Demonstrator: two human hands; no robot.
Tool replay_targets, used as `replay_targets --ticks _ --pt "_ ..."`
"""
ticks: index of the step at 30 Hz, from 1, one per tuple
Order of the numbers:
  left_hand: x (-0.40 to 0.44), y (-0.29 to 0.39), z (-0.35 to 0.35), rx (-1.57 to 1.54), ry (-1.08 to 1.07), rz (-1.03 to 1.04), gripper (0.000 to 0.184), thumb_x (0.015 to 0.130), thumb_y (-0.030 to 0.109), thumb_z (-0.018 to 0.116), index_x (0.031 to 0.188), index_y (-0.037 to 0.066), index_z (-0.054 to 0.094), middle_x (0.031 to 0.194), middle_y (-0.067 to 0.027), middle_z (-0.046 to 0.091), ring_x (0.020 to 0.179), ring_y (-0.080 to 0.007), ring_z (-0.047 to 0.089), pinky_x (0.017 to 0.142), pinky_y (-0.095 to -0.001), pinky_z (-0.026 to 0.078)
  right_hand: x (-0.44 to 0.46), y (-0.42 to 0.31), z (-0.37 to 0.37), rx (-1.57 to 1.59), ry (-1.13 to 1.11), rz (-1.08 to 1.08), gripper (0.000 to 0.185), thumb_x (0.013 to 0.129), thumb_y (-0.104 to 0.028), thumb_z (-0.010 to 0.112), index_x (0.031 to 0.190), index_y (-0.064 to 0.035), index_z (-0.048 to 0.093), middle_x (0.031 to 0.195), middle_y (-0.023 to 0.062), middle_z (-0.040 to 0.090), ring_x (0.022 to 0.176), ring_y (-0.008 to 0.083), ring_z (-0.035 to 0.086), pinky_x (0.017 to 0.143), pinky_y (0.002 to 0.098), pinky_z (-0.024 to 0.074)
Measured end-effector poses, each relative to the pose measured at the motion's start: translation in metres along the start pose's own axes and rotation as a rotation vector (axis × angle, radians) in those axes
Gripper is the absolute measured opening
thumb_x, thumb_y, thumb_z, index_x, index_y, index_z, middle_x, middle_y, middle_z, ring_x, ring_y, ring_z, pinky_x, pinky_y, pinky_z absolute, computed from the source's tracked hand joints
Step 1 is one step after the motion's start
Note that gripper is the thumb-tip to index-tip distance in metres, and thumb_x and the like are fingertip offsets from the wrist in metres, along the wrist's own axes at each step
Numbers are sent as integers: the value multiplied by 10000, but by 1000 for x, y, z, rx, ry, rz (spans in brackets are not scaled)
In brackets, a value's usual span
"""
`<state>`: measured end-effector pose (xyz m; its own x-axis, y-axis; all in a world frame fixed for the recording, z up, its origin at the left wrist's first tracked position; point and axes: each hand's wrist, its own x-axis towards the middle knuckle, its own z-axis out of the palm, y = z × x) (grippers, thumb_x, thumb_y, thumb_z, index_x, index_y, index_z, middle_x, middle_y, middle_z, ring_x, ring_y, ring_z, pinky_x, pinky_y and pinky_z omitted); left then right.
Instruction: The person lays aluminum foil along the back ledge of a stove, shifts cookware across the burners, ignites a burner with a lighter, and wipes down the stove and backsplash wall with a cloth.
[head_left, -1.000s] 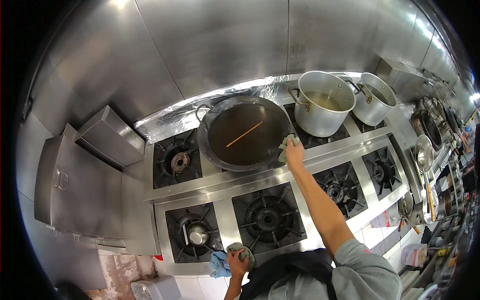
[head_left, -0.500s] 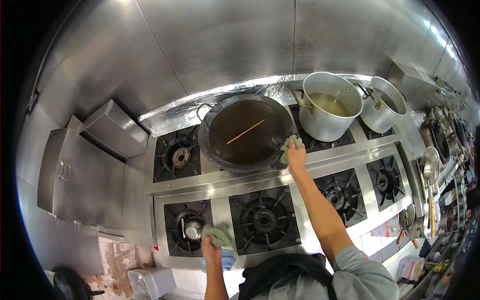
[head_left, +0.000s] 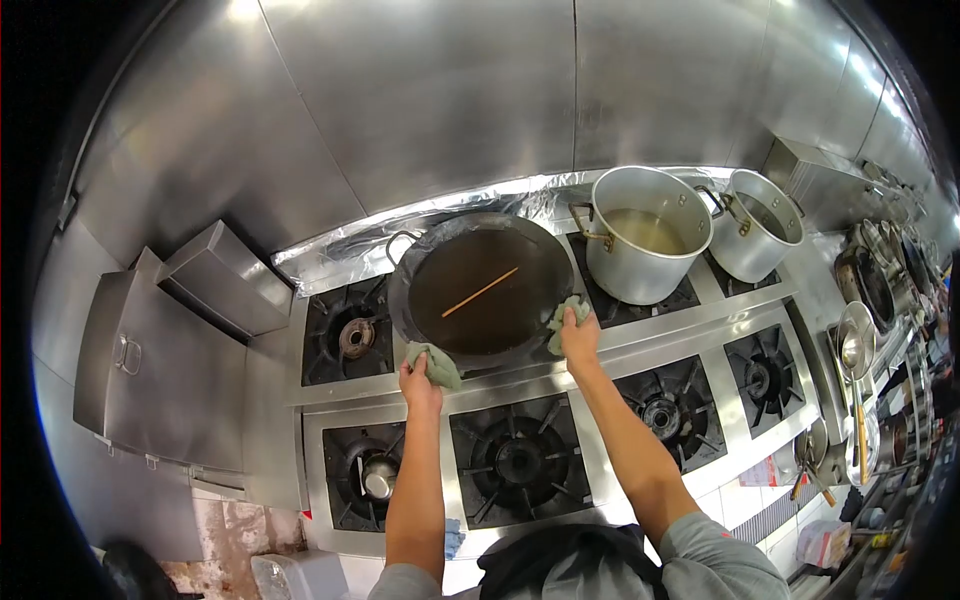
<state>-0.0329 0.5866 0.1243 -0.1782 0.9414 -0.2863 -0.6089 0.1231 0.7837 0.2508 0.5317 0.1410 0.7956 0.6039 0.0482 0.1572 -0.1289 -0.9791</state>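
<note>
A wide dark wok (head_left: pixel 400 300) filled with brown liquid stands on the back row of the stove, and a thin wooden stick (head_left: pixel 480 292) lies across the liquid. My right hand (head_left: pixel 579 338) is closed on a green cloth (head_left: pixel 556 343) at the wok's right rim. My left hand (head_left: pixel 420 388) grips another green cloth (head_left: pixel 440 368) near the wok's lower left edge; whether that cloth touches the rim is hard to tell. One loop handle (head_left: pixel 400 240) shows at the wok's upper left.
Two tall metal pots (head_left: pixel 640 262) (head_left: pixel 745 250) with liquid stand right of the wok. A small metal bowl (head_left: pixel 380 477) sits on the front left burner. A blue cloth (head_left: pixel 453 538) hangs at the front edge. Ladles (head_left: pixel 852 350) lie at the right.
My left hand has moved up from the stove's front edge to the wok with its green cloth, leaving the blue cloth behind. My right hand remains at the wok's right rim.
</note>
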Motion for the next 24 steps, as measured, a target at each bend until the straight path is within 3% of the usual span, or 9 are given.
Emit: replay_targets --ticks 10,24 --pt "12 1 -5 19 -13 -16 210 894 25 599 1087 18 516 1042 -92 611 944 -208 614 822 -342 521 -7 -8 2 -16 -12 -17 422 889 -286 596 1052 93 509 980 285 618 940 430 601 824 446 451" --pt "8 1 -2 37 -12 -24 176 890 37 615 1051 26 545 1036 -84 619 939 -214 617 819 -352 519 4 -4 -2 -112 -101 35 532 876 -355 603 1133 96 492 1061 310 599 1035 446 573 886 456 445"
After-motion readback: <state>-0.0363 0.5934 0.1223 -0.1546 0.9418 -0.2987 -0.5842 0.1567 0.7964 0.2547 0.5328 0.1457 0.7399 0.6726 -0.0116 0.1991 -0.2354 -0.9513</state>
